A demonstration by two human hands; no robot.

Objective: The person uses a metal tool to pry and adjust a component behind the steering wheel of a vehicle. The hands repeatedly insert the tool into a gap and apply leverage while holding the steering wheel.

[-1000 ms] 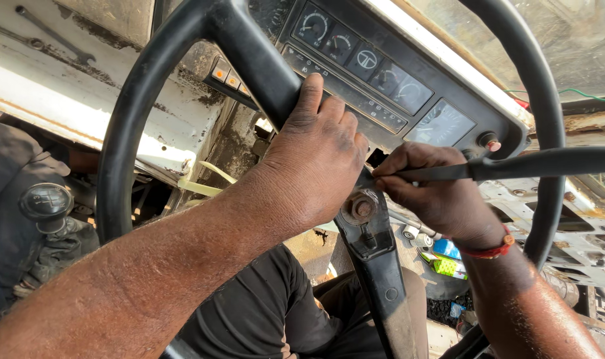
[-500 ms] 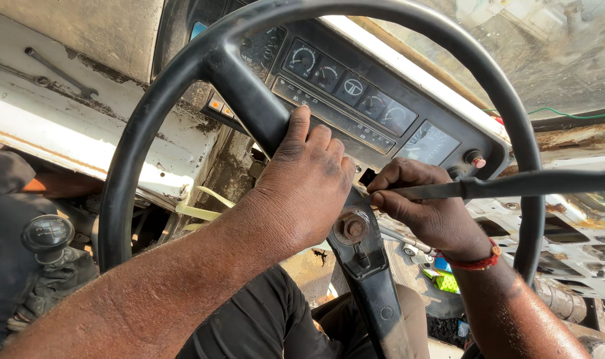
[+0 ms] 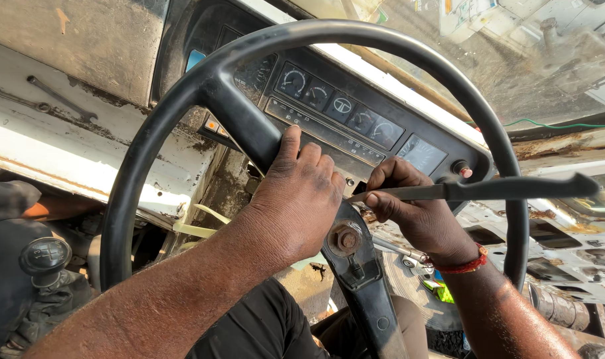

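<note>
Left hand (image 3: 299, 203) lies flat over the hub of the black steering wheel (image 3: 183, 113), fingers together, palm pressing, w/ the rusty centre nut (image 3: 345, 238) just beside its heel. Right hand (image 3: 412, 209) is closed round a long dark lever (image 3: 488, 189) sticking out to the right, behind the wheel. Gauge panel (image 3: 345, 110) sits beyond; gear knob (image 3: 44, 256) at lower left.

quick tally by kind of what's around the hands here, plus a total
steering wheel: 1
hub nut: 1
stalk lever: 1
gear knob: 1
spanner on the ledge: 1
red wristband: 1
hands: 2, left hand on the wheel's spoke, right hand gripping the lever
total: 8
</note>
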